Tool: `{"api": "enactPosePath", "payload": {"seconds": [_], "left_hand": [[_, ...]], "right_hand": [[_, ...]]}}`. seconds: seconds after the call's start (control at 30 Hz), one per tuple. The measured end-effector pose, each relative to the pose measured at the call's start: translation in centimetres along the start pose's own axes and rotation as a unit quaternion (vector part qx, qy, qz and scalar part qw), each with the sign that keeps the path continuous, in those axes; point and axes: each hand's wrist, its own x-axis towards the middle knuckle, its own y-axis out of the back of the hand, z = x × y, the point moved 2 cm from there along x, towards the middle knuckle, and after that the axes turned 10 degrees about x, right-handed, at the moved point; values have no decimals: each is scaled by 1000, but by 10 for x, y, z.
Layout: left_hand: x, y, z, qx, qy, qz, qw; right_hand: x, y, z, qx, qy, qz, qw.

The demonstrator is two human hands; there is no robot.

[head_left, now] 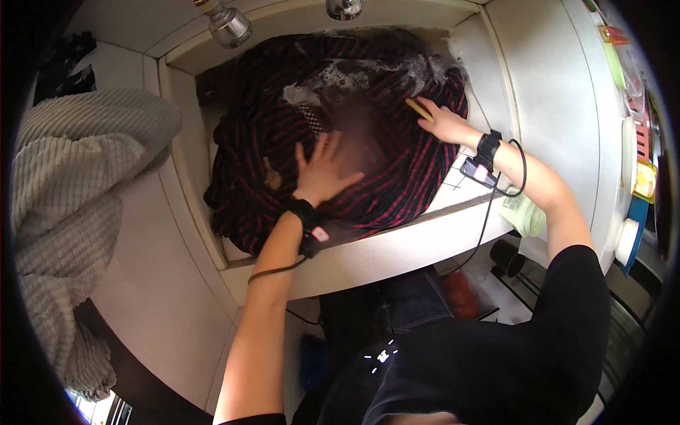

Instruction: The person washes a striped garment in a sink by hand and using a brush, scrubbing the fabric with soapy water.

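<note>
Seen from the head camera, looking down: a deep, pale rectangular sink (185, 152) is set into a smooth off-white worktop (397, 251). The sink is filled almost wholly by a dark, wet garment (397, 177) with thin red stripes, bunched in soft folds. White soap foam (340, 74) clings to its upper part, below two shiny metal taps (228, 25) at the back edge.

The left hand (322, 170) lies flat on the middle of the cloth, fingers spread and released, pressing down and grasping nothing. The right hand (443, 122) rests on the cloth near the sink's right wall, closed around a slim, yellowish wooden handle (418, 108); the rest of that tool is hidden. Both wrists wear black bands with thin black cables trailing off.

On the worktop to the left lies a thick, cream-coloured cloth (71, 212) with a ribbed, waffle-like weave, heaped and hanging over the edge. Just below the right forearm stands a pale green plastic bottle (525, 214). Colourful items line the far right edge, too blurred to identify.
</note>
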Motion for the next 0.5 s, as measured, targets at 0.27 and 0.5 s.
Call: {"api": "enactPosePath", "payload": {"seconds": [0.27,0.5], "left_hand": [[17,-10,-130,-98,175,38,979],[46,-42,-178,-70,249,80,963]], "right_hand": [[29,20,46,-97,-24,170,980],[122,19,43,-113,-60,277,952]]}}
